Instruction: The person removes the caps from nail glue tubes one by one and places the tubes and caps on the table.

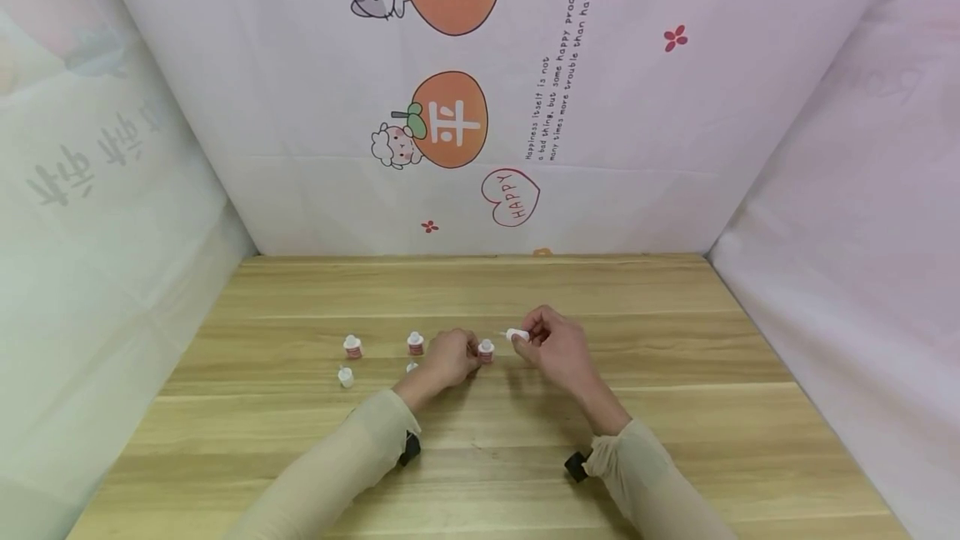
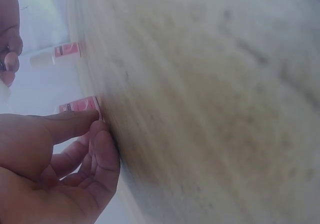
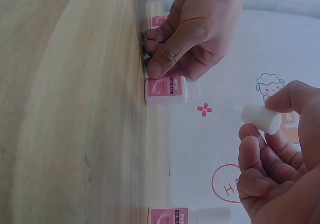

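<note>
My left hand [image 1: 448,359] grips a small pink-labelled nail glue bottle [image 3: 166,90] low down at its side, the bottle standing upright on the wooden table. Its white neck is uncapped in the head view. Just to the right, raised above the table, my right hand [image 1: 561,350] pinches a white brush cap [image 3: 261,118] between thumb and fingers. The cap is tilted on its side in the head view, a thin stem pointing left toward the bottle. A capped nail glue bottle [image 3: 170,216] stands farther right, hidden behind the right hand in the head view.
Two more uncapped bottles stand to the left, one at the far left [image 1: 352,347] and another bottle [image 1: 416,344] near the left hand. In front of them are a white cap [image 1: 345,377] and a second cap [image 1: 412,367], partly covered by the left wrist. A printed cloth wall [image 1: 615,207] rises behind the table.
</note>
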`<state>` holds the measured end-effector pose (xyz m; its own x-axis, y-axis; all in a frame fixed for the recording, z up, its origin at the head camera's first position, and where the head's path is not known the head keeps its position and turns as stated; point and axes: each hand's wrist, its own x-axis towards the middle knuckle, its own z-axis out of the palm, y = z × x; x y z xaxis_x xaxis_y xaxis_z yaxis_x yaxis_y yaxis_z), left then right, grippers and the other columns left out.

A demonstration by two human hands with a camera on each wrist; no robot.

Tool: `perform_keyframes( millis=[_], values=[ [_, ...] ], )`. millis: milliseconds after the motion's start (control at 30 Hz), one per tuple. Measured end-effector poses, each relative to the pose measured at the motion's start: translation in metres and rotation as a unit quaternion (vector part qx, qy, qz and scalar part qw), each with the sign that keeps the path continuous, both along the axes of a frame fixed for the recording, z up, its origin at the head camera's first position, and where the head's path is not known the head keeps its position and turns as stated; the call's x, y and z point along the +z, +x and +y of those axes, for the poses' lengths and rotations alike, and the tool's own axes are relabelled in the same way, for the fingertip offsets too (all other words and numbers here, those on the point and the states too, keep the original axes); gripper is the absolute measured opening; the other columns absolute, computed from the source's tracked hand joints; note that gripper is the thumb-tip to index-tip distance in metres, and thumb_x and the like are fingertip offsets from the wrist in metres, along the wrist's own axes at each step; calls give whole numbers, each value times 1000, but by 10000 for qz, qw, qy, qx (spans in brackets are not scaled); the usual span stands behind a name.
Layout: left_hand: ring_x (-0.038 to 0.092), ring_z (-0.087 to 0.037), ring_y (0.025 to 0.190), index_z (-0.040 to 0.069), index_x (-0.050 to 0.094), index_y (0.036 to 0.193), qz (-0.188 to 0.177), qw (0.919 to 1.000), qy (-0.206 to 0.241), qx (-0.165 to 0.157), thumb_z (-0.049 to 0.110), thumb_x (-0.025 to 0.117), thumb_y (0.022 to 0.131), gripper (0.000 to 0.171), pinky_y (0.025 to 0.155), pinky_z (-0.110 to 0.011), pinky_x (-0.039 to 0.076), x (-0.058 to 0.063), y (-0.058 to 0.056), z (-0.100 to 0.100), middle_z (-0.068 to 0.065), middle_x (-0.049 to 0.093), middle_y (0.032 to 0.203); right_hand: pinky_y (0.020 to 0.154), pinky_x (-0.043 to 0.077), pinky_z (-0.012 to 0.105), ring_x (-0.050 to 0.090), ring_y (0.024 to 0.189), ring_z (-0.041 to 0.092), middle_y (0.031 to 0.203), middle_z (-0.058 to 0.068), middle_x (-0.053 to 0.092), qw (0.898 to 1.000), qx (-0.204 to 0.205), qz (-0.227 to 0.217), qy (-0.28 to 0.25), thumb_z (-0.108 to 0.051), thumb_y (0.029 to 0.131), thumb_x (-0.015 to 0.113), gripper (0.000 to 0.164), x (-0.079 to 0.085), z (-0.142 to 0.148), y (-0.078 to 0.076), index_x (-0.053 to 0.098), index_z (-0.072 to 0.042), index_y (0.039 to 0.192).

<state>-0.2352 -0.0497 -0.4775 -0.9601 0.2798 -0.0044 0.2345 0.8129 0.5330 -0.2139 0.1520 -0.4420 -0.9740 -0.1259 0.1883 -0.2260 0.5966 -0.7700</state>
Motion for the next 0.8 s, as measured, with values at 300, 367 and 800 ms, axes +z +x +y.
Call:
perform_keyframes(
  millis=[300,367,800],
  values=[
    [62,-19,75,12,72,83,-77,9999,-74,80,23,75,89,13,70,-33,51,1,-1,-2,-2,71,82,65,46,23,56,73,9,83,-4,68,9967,394,239,662,-21,88,70,20,-4,1,3,72,-17,107],
    [62,-19,75,12,72,84,-71,9999,-74,85,23,75,89,12,70,-33,51,1,-1,-2,-2,72,83,66,46,23,56,74,8,86,-3,69,9959,450,267,736,-20,89,68,19,-5,1,4,74,-17,107],
    [65,-20,82,9,72,93,-99,9998,100,144,8,71,86,7,75,-34,53,9,-3,-7,-5,73,89,65,47,21,57,72,6,77,-7,65,9931,717,595,708,-15,86,71,13,-12,0,6,69,-17,99]
  ],
)
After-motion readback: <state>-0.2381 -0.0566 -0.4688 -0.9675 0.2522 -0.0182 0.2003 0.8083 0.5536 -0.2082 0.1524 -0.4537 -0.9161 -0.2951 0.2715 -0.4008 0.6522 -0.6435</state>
